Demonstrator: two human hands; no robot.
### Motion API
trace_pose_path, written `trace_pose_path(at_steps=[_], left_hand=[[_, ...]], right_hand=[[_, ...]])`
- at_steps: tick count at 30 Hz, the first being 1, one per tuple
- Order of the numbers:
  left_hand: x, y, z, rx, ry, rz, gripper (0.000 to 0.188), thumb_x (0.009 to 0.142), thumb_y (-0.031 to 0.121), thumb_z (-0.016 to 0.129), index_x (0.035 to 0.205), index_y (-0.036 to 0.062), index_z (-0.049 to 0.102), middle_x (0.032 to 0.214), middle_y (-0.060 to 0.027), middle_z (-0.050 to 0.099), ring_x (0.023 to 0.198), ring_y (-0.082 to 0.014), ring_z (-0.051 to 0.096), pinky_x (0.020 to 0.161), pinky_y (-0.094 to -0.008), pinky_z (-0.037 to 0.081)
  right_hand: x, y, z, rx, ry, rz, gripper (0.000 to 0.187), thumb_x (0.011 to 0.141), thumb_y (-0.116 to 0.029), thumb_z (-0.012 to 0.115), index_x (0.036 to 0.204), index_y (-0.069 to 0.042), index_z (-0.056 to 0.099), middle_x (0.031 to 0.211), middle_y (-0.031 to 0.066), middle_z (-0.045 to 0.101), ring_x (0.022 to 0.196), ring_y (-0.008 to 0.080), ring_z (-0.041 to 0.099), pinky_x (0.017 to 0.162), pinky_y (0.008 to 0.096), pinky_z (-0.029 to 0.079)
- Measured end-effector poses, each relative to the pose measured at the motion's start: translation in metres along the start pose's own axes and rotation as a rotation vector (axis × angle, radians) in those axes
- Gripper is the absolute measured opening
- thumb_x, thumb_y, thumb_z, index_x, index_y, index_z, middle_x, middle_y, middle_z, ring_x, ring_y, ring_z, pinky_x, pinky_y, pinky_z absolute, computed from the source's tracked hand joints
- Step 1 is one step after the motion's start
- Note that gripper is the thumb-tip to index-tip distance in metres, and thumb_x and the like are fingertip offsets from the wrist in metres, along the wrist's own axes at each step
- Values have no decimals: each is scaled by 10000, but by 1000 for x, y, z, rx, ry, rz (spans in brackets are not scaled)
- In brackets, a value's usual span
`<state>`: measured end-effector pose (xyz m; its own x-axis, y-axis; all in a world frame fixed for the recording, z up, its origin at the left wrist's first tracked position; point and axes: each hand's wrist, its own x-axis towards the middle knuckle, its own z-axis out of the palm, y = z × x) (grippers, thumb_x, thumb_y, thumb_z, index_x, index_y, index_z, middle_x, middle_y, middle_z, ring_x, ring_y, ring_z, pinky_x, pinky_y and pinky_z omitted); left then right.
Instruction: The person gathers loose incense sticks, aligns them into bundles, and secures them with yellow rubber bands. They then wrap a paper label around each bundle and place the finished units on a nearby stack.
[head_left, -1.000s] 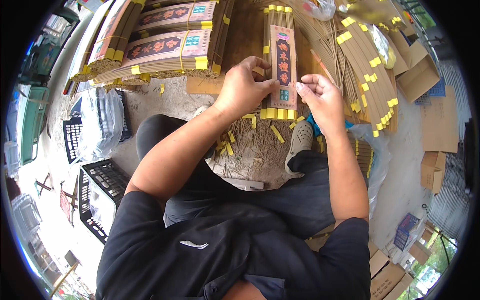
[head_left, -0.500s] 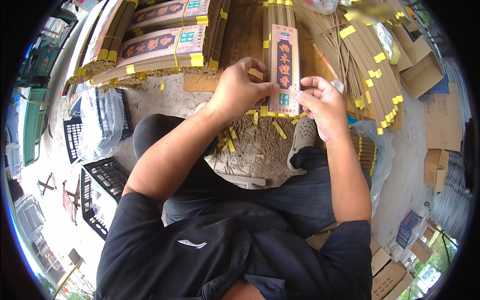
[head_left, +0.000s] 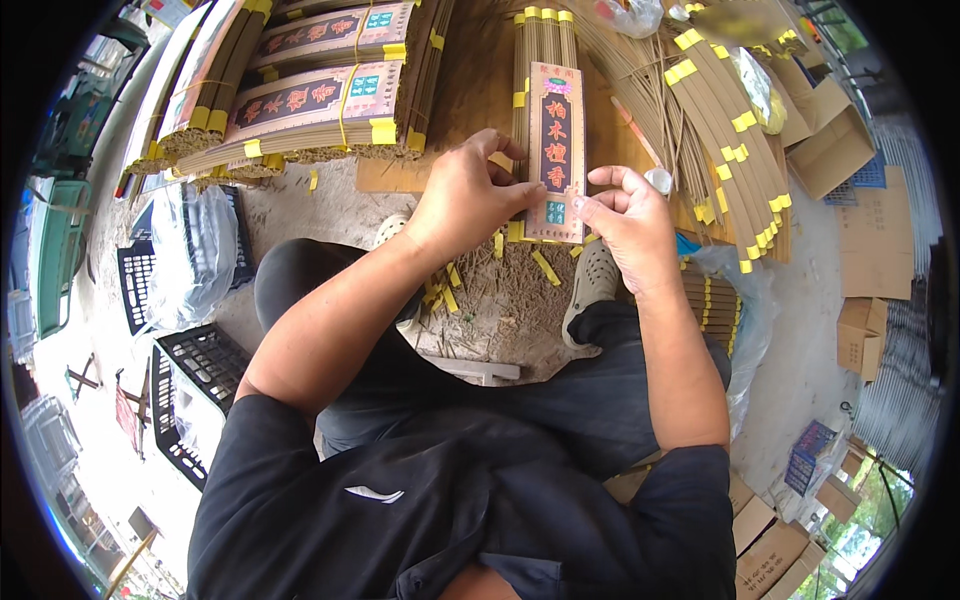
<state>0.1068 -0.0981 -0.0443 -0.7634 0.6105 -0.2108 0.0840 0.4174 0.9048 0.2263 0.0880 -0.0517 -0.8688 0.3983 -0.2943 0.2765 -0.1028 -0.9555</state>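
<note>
A long paper label (head_left: 557, 125), pinkish with a dark central panel, lies lengthwise on a bundle of thin brown incense sticks (head_left: 547, 38) banded with yellow strips. My left hand (head_left: 468, 190) is at the label's left edge, its thumb pressing the lower part and its other fingers curled beside the bundle. At the right edge, the thumb of my right hand (head_left: 635, 230) touches the label's lower part. The right index finger bends close to the paper, and the remaining fingers are partly hidden. Under the label, the bundle's lower end shows yellow tips.
Labelled incense bundles (head_left: 310, 100) are stacked at the left of the wooden table (head_left: 455, 70). Loose sticks and yellow-banded bundles (head_left: 725, 130) fan out on the right. Cardboard boxes (head_left: 835, 135) stand farther right, black plastic crates (head_left: 200, 385) on the left floor. Yellow scraps (head_left: 545, 266) litter the ground.
The whole view has shifted slightly, so the table and hands appear a little lower and further left. Both hands stay at the label's lower edges with little change.
</note>
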Motion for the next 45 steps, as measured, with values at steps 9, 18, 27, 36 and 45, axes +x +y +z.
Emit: trace_pose_path(at_steps=[9, 18, 27, 36, 45], left_hand=[[0, 0, 1, 2, 7, 6, 440, 851, 201, 843, 1160, -5, 608, 799, -122, 756, 730, -111, 703, 652, -274, 524], [5, 1, -7, -3, 57, 15, 439, 946, 282, 757, 1206, -24, 580, 824, -89, 707, 743, -115, 650, 671, -285, 513], [30, 13, -4, -176, 214, 179, 251, 998, 183, 678, 1126, -16, 594, 865, -121, 718, 817, -151, 687, 758, -312, 549], [28, 27, -18, -308, 169, 238, 231, 998, 185, 675, 1104, 3, 578, 784, -112, 683, 703, -206, 703, 663, -336, 556], [29, 25, -11, -300, 248, 354, 216, 1002, 190, 662, 1071, -3, 595, 806, -128, 696, 707, -215, 695, 679, -345, 553]], right_hand=[[1, 1, -2, -30, 9, -15, 318, 883, -35, 768, 1142, 33, 597, 858, 53, 698, 761, 79, 645, 679, 217, 510], [28, -6, -18, -153, 151, -192, 224, 904, -132, 768, 1034, 5, 648, 862, 22, 683, 779, 65, 622, 696, 236, 513], [314, -94, -63, -1169, 475, -268, 238, 842, -232, 685, 955, -56, 797, 986, 216, 752, 961, 376, 738, 857, 454, 569], [368, -97, -62, -1256, 634, -42, 310, 826, -251, 773, 1068, -57, 786, 1131, 207, 745, 1079, 372, 718, 926, 459, 569], [363, -112, -97, -1017, 499, -174, 248, 872, -319, 760, 967, -95, 803, 908, 155, 776, 865, 227, 756, 764, 382, 557]])
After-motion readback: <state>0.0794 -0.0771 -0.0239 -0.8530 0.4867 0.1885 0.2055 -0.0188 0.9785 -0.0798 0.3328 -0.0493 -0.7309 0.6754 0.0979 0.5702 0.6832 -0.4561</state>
